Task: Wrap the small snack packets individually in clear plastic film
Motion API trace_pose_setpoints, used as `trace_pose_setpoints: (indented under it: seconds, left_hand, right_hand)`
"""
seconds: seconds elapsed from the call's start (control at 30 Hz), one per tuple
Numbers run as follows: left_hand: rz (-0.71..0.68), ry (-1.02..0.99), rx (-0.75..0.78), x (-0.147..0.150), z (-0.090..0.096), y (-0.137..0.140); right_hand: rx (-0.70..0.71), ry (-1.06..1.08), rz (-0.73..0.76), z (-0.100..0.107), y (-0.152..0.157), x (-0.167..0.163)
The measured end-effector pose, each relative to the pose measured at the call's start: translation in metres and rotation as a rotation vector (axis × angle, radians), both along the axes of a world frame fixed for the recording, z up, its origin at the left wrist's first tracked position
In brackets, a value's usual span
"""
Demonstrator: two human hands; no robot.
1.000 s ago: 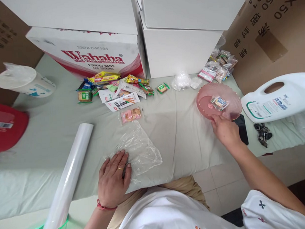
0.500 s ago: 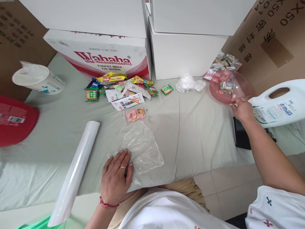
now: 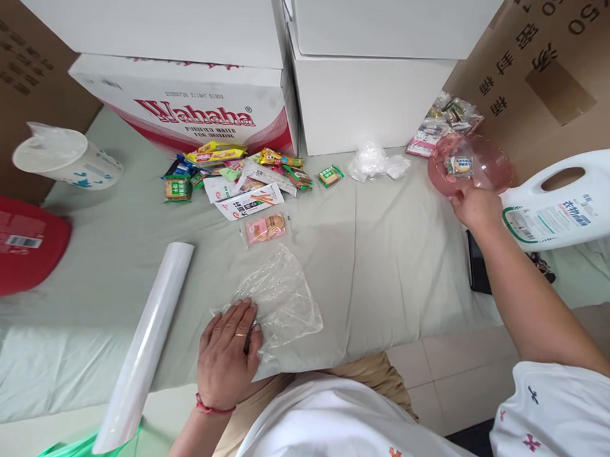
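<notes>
The left hand lies flat on a plastic bag; the right hand grips a pink bowl, wrapped snack just beyond.

Two hands, one bowl, one bottle

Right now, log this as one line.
left hand: flat on clear plastic | right hand: holding pink bowl | packet: inside bowl

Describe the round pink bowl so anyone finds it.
Find the big white plastic jug, far right. Left of it, the right hand holds the round pink bowl by its near rim. Unlike the jug, it's translucent, a small plastic-wrapped snack inside.
</notes>
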State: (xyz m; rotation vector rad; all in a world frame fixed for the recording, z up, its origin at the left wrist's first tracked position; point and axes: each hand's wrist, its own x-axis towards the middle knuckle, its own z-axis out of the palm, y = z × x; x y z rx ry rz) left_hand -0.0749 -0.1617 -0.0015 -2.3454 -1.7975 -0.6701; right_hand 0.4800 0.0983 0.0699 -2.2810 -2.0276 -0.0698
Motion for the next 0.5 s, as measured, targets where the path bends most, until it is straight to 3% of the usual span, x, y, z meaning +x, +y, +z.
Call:
trace_pose_setpoints:
  seconds: [0.1,0.33,0.5]
  left_hand:
    - [0.004,0.009,-0.009,0.000,0.000,0.000]
    - [0.006,-0.017,0.000,-0.001,-0.001,-0.001]
    - [0.002,0.002,0.026,-0.001,-0.002,0.000]
  right_hand:
    - [0.036,-0.024,-0.109,0.005,-0.003,-0.010]
    - [0.225,0.235,0.225,0.020,-0.037,-0.026]
    - [0.272,0.458,0.300,0.009,-0.010,-0.036]
